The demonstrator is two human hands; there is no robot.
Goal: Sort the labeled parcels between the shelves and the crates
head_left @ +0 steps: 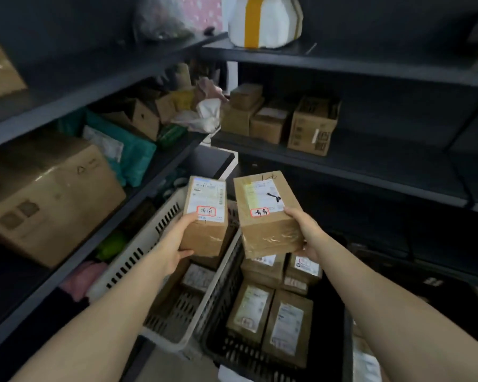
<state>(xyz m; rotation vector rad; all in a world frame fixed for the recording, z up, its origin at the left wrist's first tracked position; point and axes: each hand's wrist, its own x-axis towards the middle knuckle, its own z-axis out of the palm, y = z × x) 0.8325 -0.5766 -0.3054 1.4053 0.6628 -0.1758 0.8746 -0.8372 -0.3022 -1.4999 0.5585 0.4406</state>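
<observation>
Parcels fill both hands above the crates: the left hand (174, 249) grips a narrow cardboard parcel (206, 216) at its near end, thumb on the labeled top and fingers underneath, while the right hand (304, 232) clasps a wider cardboard parcel (268, 216) at its near right corner in the same way. Each box is held with its long axis running away from the person, label face up and tilted toward the camera, far end raised slightly. The narrow parcel's far end leans a little to the right; the wider one's leans to the left at the top, so the two sit just beside each other without clearly touching. Each label carries a red-outlined tag with handwritten characters near the holding hand. Below them, a white crate (138, 260) and a black crate (224, 288) stand side by side on the floor, the black one holding several more labeled boxes lying flat. Dark shelves (342, 166) with other cartons rise behind and to the left.
</observation>
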